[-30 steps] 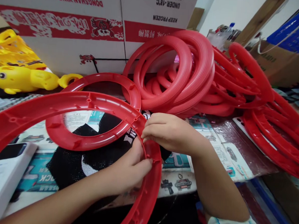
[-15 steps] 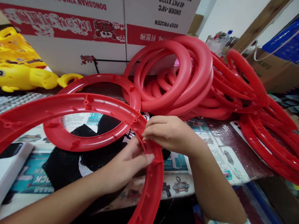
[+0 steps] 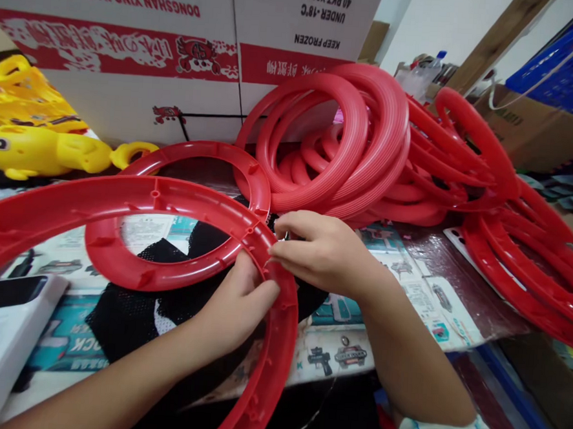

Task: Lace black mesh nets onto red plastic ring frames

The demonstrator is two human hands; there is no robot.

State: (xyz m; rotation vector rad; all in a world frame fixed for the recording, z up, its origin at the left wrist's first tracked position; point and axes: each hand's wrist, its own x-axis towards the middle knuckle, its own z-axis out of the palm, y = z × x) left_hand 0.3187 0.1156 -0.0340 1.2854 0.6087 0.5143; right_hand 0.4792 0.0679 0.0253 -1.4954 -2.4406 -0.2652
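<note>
A large red plastic ring half, hollow side up, stretches across the front of the view. My left hand reaches through it from inside and grips its right rim, thumb on the channel. My right hand pinches the same rim from outside, fingers curled at the edge. A smaller red ring half lies flat on the table behind it. Black mesh netting lies under both rings.
A heap of red rings leans against white cartons at the back and spreads right. Yellow plastic toys sit at the left. A white box with a phone on it lies front left. Printed sheets cover the table.
The big ring has shifted slightly left and turned under my hands. My left hand's fingers slid up the rim and closed on it; my right hand stayed pinched at the same spot.
</note>
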